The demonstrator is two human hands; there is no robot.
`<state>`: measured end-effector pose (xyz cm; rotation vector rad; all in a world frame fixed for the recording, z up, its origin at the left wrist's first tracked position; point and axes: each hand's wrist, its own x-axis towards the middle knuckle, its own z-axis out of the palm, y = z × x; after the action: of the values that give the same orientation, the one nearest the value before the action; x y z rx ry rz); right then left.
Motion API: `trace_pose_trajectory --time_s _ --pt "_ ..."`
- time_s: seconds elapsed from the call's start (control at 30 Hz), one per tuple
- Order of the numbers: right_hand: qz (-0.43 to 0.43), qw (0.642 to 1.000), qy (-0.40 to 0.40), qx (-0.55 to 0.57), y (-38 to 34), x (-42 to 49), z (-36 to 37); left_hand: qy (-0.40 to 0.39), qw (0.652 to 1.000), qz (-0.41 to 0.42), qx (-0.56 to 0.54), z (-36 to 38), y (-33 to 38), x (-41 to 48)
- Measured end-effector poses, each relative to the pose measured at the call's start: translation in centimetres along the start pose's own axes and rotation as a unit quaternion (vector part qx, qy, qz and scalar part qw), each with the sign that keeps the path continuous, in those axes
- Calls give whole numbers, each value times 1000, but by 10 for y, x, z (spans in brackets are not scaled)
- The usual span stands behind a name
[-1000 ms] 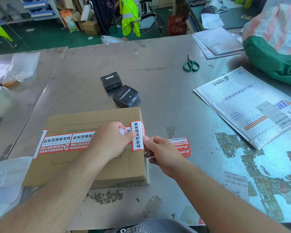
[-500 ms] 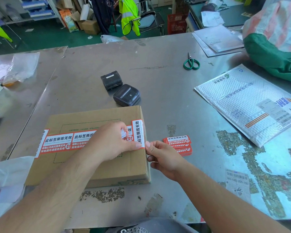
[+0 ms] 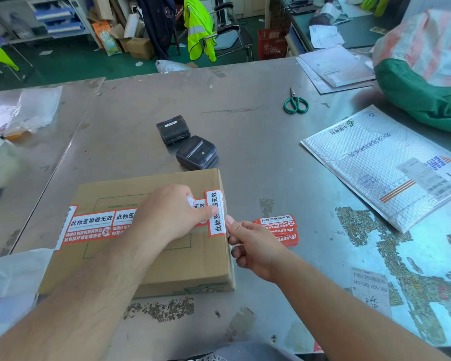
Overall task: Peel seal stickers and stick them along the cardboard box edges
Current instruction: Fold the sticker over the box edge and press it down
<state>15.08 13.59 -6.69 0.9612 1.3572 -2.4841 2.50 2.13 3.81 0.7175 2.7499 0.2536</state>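
Seal sticker (image 3: 214,199) at box (image 3: 167,269) edge: left hand (image 3: 167,217) clutches white scrap (image 3: 190,199), thumb pressing sticker; right hand (image 3: 255,246) pinches end.

The left hand (image 3: 167,214) covers part of the sticker row (image 3: 91,225) on the box (image 3: 180,264).

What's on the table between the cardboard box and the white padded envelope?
A small stack of seal stickers, lying near the box beside the right hand, in the head view.

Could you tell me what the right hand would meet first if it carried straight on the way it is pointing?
The right hand points up-left at the box. Its thumb touches the sticker on the right edge, so it would meet that first, then probably the left hand.
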Motion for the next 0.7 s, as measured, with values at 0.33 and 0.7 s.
trace_pose_trajectory --time_s 0.33,0.7 --pt "-43 999 8 19 -1 13 1 23 999 -11 -25 1 -5 19" --pt "36 999 39 0 -23 32 9 -16 999 -30 -24 -5 -3 31"
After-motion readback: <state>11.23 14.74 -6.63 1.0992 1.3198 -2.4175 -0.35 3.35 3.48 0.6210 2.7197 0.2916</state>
